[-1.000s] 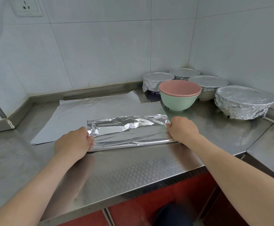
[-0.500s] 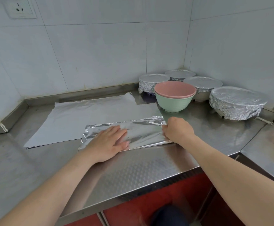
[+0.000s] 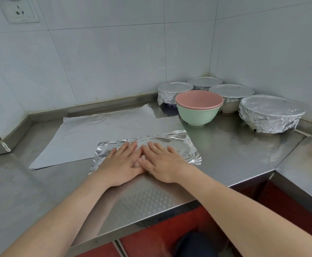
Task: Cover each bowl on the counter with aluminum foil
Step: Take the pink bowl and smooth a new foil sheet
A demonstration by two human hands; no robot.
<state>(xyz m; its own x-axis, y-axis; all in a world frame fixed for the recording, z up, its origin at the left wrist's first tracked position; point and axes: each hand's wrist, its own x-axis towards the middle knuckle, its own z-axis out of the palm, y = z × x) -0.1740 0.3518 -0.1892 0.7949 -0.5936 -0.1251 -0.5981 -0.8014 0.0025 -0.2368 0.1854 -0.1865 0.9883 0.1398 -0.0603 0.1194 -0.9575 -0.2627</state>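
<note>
A shiny, creased foil piece [image 3: 181, 145] lies near the counter's front edge, folded over. My left hand [image 3: 121, 164] and my right hand [image 3: 162, 164] rest flat on its middle, side by side, fingers spread, palms down. Behind it a larger matte foil sheet [image 3: 99, 130] lies flat on the counter. To the right stands an uncovered pink bowl [image 3: 198, 99] nested in a green bowl [image 3: 198, 115]. Several foil-covered bowls sit in the corner behind it, the largest [image 3: 268, 114] at the far right.
The steel counter [image 3: 235, 154] meets tiled walls at the back and right. A wall socket [image 3: 19, 12] is at the upper left. A second counter section [image 3: 307, 171] adjoins on the right. Red cabinet fronts lie below the front edge.
My hands left the ends of the folded foil and came together at its middle, now pressing flat on it. The foil lies flatter than before.
</note>
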